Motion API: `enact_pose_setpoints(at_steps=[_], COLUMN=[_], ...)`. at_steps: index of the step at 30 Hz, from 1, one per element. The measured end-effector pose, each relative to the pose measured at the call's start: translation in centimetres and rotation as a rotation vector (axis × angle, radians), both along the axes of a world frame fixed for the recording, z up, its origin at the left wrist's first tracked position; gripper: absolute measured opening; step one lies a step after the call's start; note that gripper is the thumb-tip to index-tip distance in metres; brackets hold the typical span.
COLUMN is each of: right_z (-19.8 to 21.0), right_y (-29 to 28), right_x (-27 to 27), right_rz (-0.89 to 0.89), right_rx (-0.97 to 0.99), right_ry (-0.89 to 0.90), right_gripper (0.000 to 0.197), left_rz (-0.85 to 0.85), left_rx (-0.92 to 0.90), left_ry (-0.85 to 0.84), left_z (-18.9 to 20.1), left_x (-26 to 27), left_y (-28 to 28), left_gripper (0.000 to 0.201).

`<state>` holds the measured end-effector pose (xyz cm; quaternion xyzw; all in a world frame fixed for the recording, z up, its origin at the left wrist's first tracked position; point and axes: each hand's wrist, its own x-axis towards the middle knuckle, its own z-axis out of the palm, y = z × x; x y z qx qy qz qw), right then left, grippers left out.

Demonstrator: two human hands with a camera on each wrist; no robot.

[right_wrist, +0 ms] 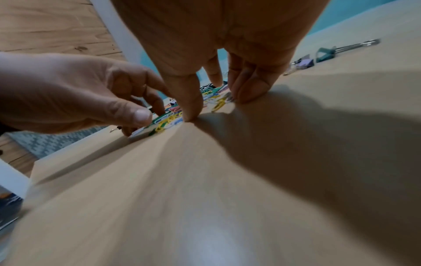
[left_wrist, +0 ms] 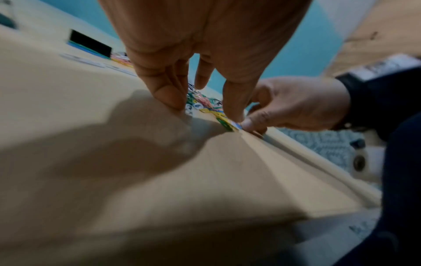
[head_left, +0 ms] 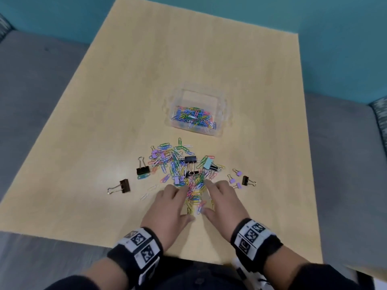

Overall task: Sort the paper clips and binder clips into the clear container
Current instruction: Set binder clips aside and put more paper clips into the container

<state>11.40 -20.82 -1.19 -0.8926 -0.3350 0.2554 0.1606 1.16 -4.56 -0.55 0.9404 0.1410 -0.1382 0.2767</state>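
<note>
A loose heap of coloured paper clips (head_left: 172, 162) lies mid-table, with black binder clips (head_left: 190, 159) and a light blue one (head_left: 207, 163) mixed in. Behind it stands the clear container (head_left: 219, 109), holding several paper clips. My left hand (head_left: 173, 203) and right hand (head_left: 221, 197) flank a small bunch of paper clips (head_left: 195, 193), fingertips and thumbs down on the table around it. The left wrist view shows my left hand (left_wrist: 202, 82) touching the bunch (left_wrist: 205, 106). The right wrist view shows my right hand (right_wrist: 216, 75) against it (right_wrist: 217, 102). Neither hand lifts anything.
Two black binder clips (head_left: 143, 169) (head_left: 124, 186) lie left of the heap. Small purple binder clips (head_left: 232, 181) and a black one (head_left: 246, 180) lie to the right. The wooden table (head_left: 83, 143) has its front edge close to my wrists.
</note>
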Motion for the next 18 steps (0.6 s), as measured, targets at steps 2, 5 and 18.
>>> enact_pose_setpoints(at_steps=[2, 5, 18], right_z=[0.0, 0.4, -1.0], right_y=[1.1, 2.2, 2.3], right_x=[0.3, 1.0, 0.6], right_rz=[0.005, 0.021, 0.120], right_rx=[-0.024, -0.077, -0.084], right_ry=[-0.009, -0.029, -0.171], right_gripper=[0.085, 0.083, 0.023], left_rz=[-0.044, -0.067, -0.145], left_rx=[0.058, 0.092, 0.218], left_ry=[0.020, 0.010, -0.074], left_z=[-0.1, -0.1, -0.9], left_x=[0.8, 1.9, 1.2], left_y=[-0.4, -0.6, 0.8], left_gripper=[0.077, 0.067, 0.024])
